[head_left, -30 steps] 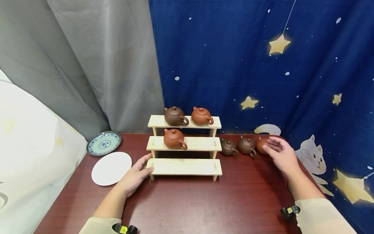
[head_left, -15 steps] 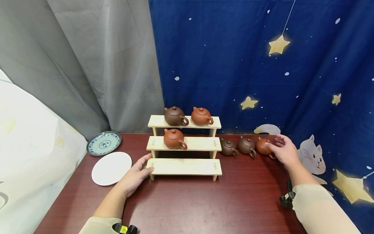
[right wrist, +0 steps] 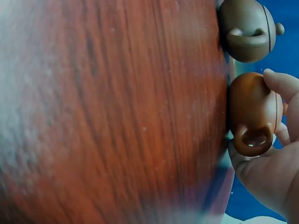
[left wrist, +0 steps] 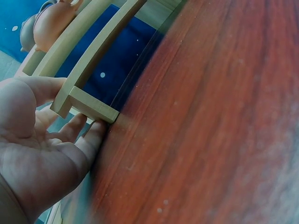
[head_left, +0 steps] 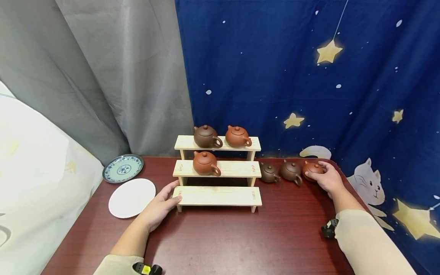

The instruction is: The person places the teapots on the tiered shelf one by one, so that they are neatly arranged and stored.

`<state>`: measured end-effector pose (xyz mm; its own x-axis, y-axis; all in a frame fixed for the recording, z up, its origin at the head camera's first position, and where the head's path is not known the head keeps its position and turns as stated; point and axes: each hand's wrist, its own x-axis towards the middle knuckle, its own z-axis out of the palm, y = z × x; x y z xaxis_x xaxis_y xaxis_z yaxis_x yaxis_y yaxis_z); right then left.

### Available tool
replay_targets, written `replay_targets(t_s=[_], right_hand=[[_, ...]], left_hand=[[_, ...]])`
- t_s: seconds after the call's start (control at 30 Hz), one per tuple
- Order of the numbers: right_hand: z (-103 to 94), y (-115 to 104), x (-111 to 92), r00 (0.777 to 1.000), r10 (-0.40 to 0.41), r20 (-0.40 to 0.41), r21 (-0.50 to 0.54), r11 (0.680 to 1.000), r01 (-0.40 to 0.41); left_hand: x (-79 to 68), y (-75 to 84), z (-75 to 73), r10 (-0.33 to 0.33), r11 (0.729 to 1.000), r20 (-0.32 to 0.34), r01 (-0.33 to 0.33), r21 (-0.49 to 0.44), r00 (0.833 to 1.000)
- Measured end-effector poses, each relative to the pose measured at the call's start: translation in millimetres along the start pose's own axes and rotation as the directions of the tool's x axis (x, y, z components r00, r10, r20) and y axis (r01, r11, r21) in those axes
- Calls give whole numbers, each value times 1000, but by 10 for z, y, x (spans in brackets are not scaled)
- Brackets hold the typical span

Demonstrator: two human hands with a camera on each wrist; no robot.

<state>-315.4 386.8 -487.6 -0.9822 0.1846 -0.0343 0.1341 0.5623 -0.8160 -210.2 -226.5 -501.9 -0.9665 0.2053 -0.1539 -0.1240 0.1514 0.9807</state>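
A lidded, reddish-brown teapot (head_left: 311, 168) is seated upright on the table (head_left: 223, 240). A pale wooden three-tier stand (head_left: 216, 196) is placed upright, well to its left.

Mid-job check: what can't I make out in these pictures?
Head view: the right side of the rightmost orange teapot, covered by the right hand.
Head view: the inside of the middle-shelf orange teapot, covered by its lid.
Head view: the reddish marks on the lowest board, too small to read.
Left wrist view: part of an orange teapot, cut off by the top edge.
Right wrist view: the left part of the table, blurred.
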Motion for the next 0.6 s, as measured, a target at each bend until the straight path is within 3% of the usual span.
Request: replay_targets(t_s=[0.6], right_hand=[[-3, -20, -37, 1000, 6, -19, -95, 995, -8]], left_hand=[[5, -11, -1, 6, 1000, 0, -6, 1, 1000]])
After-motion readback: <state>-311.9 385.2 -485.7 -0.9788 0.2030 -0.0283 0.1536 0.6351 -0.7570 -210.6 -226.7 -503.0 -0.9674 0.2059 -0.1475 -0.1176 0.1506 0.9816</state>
